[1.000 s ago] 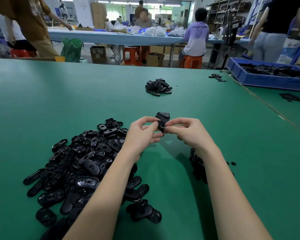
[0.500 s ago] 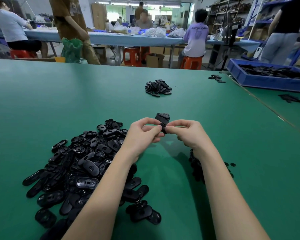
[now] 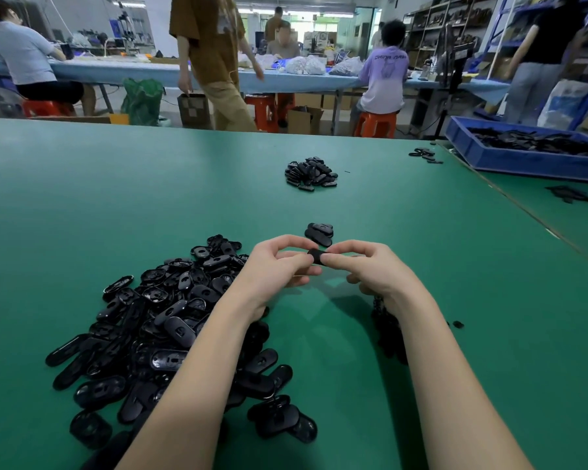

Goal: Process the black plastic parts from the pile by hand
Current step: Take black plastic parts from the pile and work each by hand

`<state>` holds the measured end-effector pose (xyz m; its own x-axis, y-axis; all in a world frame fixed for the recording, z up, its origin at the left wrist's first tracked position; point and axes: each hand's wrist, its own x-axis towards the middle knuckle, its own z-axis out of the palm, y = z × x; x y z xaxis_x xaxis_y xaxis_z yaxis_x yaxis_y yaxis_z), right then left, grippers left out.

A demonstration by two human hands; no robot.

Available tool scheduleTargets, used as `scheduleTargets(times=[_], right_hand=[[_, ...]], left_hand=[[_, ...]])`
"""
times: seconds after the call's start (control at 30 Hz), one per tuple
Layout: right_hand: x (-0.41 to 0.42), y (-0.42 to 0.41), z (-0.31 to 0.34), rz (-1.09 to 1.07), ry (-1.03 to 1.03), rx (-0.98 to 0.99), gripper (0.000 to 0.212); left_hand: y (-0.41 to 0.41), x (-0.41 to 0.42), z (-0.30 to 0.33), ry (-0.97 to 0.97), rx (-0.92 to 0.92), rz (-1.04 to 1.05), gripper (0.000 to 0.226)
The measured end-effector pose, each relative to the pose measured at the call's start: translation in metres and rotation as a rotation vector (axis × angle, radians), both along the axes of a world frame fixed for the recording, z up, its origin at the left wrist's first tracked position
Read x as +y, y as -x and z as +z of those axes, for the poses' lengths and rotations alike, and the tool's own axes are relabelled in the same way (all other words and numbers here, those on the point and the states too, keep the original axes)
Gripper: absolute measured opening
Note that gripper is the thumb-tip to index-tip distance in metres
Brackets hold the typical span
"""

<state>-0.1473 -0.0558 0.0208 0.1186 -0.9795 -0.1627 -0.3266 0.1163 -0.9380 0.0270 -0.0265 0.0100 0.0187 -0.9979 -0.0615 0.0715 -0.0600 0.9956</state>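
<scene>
Both of your hands remain raised just above the worktop [image 3: 82, 215], and neither has shifted much over the last second. Your left hand [image 3: 272, 269] and right hand [image 3: 370, 266] each pinch one end of a single black plastic part [image 3: 316, 256] between thumb and fingertips. The part now lies flatter and lower between your fingers than a second ago, when more of it stood up above them. It appears that you have turned or flexed it, though the piece is too small and dark to confirm this. Processing of this part is judged still under way. The supply pile [image 3: 170, 320] lies under your left forearm, and a few parts [image 3: 319, 232] rest just beyond your fingers.
</scene>
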Motion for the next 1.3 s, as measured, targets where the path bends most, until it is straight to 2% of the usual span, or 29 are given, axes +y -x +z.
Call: scheduleTargets(times=[0.37, 0.63, 0.8, 1.3], right_hand=[[-0.002, -0.002, -0.004, 0.114, 0.145, -0.023, 0.018], [-0.005, -0.006, -0.004, 0.075, 0.134, 0.062, 0.008], [-0.005, -0.003, -0.005, 0.099, 0.099, 0.051, 0.009], [-0.007, -0.010, -0.012, -0.005, 0.162, 0.096, 0.015]], left_hand=[[-0.004, 0.000, -0.001, -0.048, 0.072, -0.019, 0.013], [-0.001, -0.002, -0.004, -0.048, -0.046, 0.040, 0.013], [-0.001, -0.003, -0.005, -0.048, -0.062, 0.048, 0.014], [0.005, -0.004, -0.008, -0.050, -0.119, 0.075, 0.014]])
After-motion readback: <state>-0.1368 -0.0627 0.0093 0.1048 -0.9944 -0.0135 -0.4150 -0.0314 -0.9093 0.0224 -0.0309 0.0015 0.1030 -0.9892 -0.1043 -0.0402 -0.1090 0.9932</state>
